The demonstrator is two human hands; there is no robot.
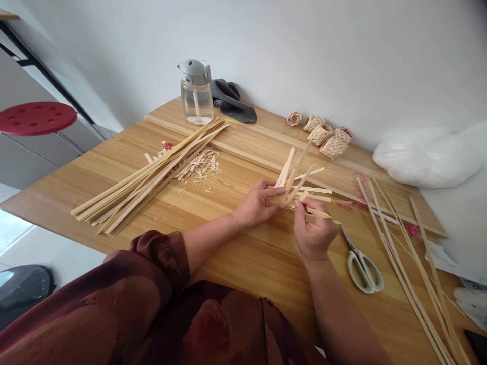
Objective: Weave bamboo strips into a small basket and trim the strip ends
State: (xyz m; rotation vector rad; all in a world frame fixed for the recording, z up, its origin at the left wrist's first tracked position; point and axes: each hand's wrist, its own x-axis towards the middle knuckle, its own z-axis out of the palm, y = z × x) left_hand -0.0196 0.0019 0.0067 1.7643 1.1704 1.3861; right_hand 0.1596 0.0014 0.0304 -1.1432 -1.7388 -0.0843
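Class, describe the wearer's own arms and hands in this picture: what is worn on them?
The left sleeve is dark maroon with blurry reddish-brown patches, ending in a gathered cuff partway down the forearm. The right forearm is bare where it shows. Neither the left hand nor the right hand wears a glove; no watch or bracelet shows.

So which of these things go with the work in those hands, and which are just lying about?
Seem to belong:
Pale strips, held in the left hand and right hand
Bundle of long strips
Loose strips on the right
Scissors
Woven pieces, perhaps

Probably just around:
Drinking bottle
Grey cloth
White plastic bag
Red stool
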